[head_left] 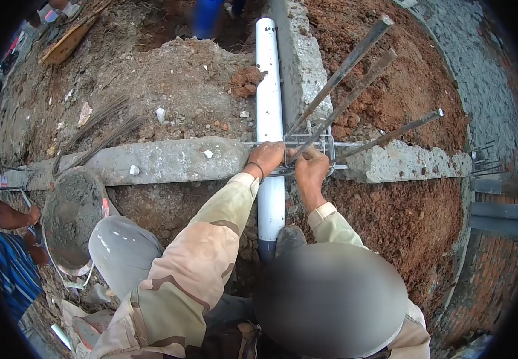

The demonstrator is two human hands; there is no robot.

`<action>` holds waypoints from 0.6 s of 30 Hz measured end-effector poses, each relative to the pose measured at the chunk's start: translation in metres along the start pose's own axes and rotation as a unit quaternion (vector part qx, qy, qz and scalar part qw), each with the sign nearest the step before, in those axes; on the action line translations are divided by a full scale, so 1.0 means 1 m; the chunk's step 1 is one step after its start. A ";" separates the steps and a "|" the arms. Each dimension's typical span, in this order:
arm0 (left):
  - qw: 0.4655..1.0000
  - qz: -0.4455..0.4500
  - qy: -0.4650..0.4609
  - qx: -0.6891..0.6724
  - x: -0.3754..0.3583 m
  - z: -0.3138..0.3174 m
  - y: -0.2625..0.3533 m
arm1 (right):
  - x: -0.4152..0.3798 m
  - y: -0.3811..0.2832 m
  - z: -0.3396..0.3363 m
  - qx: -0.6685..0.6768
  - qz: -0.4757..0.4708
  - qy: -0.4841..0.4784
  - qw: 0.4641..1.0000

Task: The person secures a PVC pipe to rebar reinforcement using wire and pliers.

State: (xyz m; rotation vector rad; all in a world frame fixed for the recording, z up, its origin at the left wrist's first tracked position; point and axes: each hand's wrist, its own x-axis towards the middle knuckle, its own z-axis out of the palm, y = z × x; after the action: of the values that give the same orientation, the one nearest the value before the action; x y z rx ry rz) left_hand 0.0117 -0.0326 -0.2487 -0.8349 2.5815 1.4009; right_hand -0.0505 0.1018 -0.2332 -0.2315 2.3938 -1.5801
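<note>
A white pipe [269, 102] runs away from me, passing under a horizontal rebar cage [330, 145] in a gap of the concrete beam. My left hand [267, 158] lies across the pipe, its fingers curled round the cage's bars. Just to its right, my right hand [311, 173] is closed, thumb and fingers together at the wire-like stirrup [320, 137]. Whatever sits between those fingertips is too small to make out. Slanted steel bars [360, 84] rise from the cage near my right hand.
Concrete beams [175, 161] meet at the cage, with reddish soil [390, 221] around them. A round pan of wet mortar [73, 209] stands at left, near a person in a striped blue shirt [11, 263]. Binding wires [100, 131] stick up from the left beam.
</note>
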 end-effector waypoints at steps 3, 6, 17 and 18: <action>0.995 0.087 -0.004 0.045 0.007 0.009 -0.016 | -0.001 0.019 -0.007 0.028 -0.056 -0.032 0.998; 0.997 0.080 -0.016 -0.012 0.009 0.010 -0.019 | -0.005 0.008 -0.017 0.108 -0.001 -0.105 0.989; 0.985 0.004 -0.068 -0.159 0.011 0.011 -0.019 | -0.011 -0.006 -0.022 0.101 -0.020 -0.092 0.990; 0.973 -0.041 -0.072 -0.213 0.010 0.009 -0.017 | -0.010 -0.005 -0.022 0.101 -0.018 -0.092 0.990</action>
State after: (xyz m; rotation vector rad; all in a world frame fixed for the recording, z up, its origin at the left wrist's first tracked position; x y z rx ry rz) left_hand 0.0096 -0.0368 -0.2698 -0.8367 2.1427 1.9446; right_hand -0.0474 0.1221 -0.2188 -0.3647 2.0861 -1.7212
